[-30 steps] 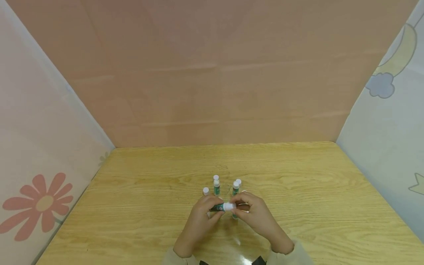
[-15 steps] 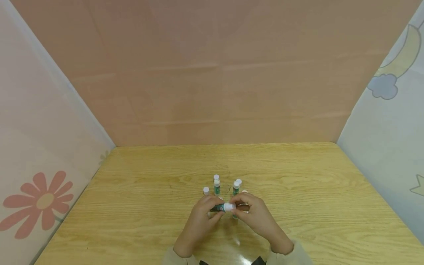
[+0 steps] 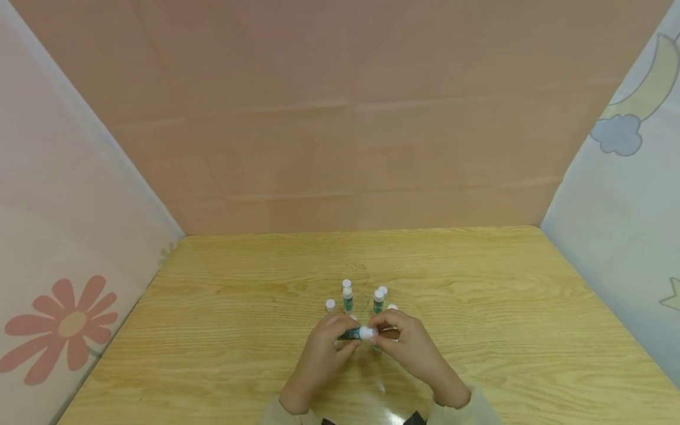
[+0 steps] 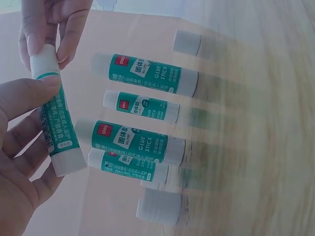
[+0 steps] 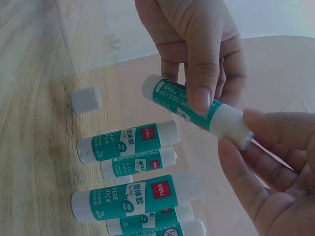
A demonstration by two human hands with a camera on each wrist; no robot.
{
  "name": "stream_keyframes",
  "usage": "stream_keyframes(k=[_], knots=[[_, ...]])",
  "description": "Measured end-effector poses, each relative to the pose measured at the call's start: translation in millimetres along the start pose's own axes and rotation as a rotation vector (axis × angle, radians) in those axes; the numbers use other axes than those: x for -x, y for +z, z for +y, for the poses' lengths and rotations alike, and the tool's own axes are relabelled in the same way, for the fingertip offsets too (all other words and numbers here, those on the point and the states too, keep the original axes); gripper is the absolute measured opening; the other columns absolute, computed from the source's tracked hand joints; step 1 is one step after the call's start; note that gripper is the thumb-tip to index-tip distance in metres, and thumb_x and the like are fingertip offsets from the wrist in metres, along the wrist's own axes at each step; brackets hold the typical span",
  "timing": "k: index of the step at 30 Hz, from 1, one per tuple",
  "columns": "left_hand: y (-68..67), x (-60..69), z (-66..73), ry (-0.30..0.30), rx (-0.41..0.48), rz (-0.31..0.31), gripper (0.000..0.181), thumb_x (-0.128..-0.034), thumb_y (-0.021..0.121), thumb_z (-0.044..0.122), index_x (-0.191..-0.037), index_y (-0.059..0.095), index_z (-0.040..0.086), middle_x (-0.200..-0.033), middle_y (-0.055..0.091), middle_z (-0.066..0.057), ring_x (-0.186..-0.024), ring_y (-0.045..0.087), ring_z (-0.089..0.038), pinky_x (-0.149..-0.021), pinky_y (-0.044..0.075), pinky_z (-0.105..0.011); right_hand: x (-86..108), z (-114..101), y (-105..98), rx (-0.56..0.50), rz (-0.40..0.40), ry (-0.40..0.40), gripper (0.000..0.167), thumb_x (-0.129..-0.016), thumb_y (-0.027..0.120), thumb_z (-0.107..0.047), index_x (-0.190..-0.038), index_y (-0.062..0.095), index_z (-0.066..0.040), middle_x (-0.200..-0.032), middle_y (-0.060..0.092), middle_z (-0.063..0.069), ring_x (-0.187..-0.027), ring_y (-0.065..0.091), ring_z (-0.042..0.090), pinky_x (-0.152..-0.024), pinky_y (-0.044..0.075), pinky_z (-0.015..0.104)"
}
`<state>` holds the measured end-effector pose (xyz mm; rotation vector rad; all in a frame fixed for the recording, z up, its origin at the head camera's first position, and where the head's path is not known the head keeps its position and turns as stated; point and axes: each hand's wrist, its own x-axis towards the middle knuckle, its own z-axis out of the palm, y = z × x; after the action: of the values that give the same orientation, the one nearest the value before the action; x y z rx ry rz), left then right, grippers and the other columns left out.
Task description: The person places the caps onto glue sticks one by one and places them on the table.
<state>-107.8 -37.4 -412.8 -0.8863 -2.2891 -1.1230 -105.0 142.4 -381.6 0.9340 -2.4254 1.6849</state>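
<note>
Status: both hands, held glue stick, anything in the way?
Left hand gripping glue stick, right hand pinching its white end. It spans both hands. Other glue sticks upright close by, plus a loose white cap; nothing seen blocking either grip.

Soft, dim light fills the head view, with small white glare on the surface (image 3: pixel 228 336) near the bottom edge and a faint shadow below the hands (image 3: pixel 325 345). The left wrist view looks hazy and bluish, blurred toward its right side; in the right wrist view, print on the glue sticks (image 5: pixel 129 142) is fairly crisp.
</note>
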Motion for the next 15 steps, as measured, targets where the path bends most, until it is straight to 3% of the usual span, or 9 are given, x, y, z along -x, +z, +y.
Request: stream_keyframes(k=[15], knots=[[0.0, -0.9, 3.4, 0.011, -0.017, -0.003, 0.028, -0.0611, 0.074, 0.001, -0.085, 0.061, 0.007, -0.089, 0.059, -0.001, -0.081, 0.053, -0.012, -0.069, 0.044, -0.015, 1.5, 1.1, 0.4, 0.010, -0.001, 0.059, 0.018, -0.075, 0.061, 0.004, -0.093, 0.057, 0.000, -0.091, 0.054, 0.006, -0.083, 0.057, 0.021, -0.071, 0.048, 0.022]])
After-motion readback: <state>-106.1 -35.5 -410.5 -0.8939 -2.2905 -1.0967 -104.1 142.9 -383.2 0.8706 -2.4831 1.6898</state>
